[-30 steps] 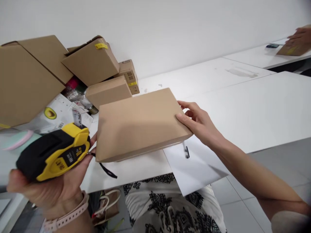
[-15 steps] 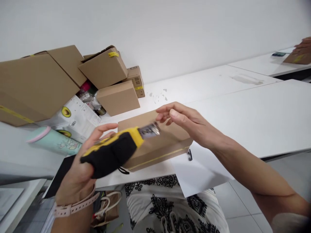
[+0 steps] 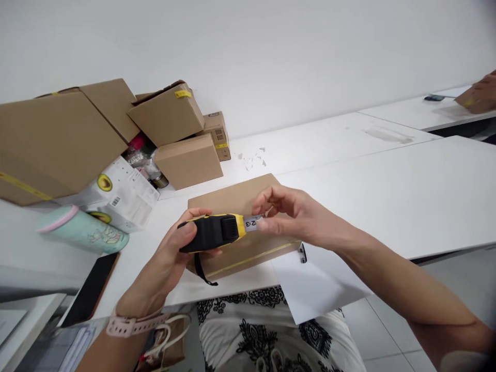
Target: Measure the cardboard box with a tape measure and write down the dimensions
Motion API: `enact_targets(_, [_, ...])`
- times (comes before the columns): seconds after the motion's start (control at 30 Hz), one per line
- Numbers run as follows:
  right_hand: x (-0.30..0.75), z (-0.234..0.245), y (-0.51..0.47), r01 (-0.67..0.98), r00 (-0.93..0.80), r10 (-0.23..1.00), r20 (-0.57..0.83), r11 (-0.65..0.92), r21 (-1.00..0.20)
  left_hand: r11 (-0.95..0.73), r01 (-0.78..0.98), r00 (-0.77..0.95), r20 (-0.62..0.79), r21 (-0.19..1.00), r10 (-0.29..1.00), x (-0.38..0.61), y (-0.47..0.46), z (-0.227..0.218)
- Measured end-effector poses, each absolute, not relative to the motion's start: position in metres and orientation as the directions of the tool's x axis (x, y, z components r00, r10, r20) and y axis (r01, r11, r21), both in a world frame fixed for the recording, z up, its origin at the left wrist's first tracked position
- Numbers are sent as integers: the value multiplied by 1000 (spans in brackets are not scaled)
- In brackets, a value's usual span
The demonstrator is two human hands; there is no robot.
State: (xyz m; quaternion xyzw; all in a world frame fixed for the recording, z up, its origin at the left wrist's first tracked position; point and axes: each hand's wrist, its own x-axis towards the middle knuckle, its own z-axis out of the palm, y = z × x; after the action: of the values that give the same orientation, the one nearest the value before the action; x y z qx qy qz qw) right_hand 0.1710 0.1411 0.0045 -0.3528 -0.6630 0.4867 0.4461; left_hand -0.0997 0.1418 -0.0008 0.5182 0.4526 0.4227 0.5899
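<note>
1. In the head view, our left hand (image 3: 174, 245) is wrapped around one yellow-and-black tape measure (image 3: 211, 233), thumb on its black casing and fingers along its sides.
2. Our right hand (image 3: 298, 214) is partly open with fingers curled; its thumb tip overlaps the end of the short blade (image 3: 251, 223) sticking out of the casing. We cannot tell whether it is pinching the blade or only touching it.
3. Our two hands are near each other but apart, with the tape measure between them, above one closed cardboard box (image 3: 232, 194) on the white surface (image 3: 349, 175). One black strap (image 3: 200, 271) hangs from the tape measure in front of this box.
4. Four more boxes are at the left: one large box (image 3: 54, 144), one with yellow tape near its dark top edge (image 3: 166, 113), one plain box (image 3: 188, 160) and one small printed box (image 3: 219, 132).
5. We count one mint tumbler (image 3: 85, 231) lying on its side and one flat black item (image 3: 91, 289), both left of our left hand.
6. One sheet of white paper (image 3: 321, 289) overhangs the near edge, with one pen (image 3: 303, 253) on it.
7. At the far right, another person's hand (image 3: 487, 89) touches one further box (image 3: 470, 101).
</note>
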Motion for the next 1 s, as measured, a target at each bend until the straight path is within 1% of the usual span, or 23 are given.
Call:
enact_targets(0.07, [169,-5,140,123,-335,883,329,387,-914,111,-43,238,-98,993,966,-98,143,0])
enact_targets(0.13, [166,-14,139,188,-313,841,441,510,-839,104,-45,247,-90,994,965,-97,144,0])
enact_targets(0.2, [165,-18,138,211,-336,783,523,604,-769,91,-41,245,-79,995,966,-98,146,0])
enact_targets(0.27, [172,-18,141,197,-388,741,548,648,-736,86,-30,232,-76,996,970,-101,147,1])
enact_targets(0.33, [188,-13,148,189,-409,756,512,619,-763,83,-14,203,-79,996,976,-108,149,5])
enact_targets(0.4, [214,-8,157,203,-367,827,426,518,-831,89,6,132,-89,996,987,-118,152,10])
enact_targets(0.47, [241,-8,168,212,-275,906,321,383,-899,86,8,-11,-86,996,996,-132,157,14])
enact_targets(0.53, [263,-14,179,183,-208,949,238,277,-943,94,-2,-180,-93,996,979,-146,163,17])
enact_targets(0.57, [270,-20,185,164,-195,959,207,239,-957,107,-8,-251,-106,994,962,-152,167,17])
enact_targets(0.63, [275,-33,195,134,-208,966,151,181,-974,165,-10,-329,-160,986,931,-163,172,16])
enact_targets(0.73, [268,-50,207,93,-262,959,107,135,-986,239,-14,-347,-228,971,910,-172,176,14])
enact_targets(0.87, [258,-59,212,73,-281,954,101,126,-989,256,-16,-351,-245,967,904,-175,175,15])
enact_targets(0.93, [256,-60,210,85,-274,953,128,157,-984,266,-12,-346,-254,964,903,-176,175,15])
enact_targets(1.0, [256,-62,208,97,-251,950,188,218,-971,277,-17,-336,-266,961,903,-177,176,14])
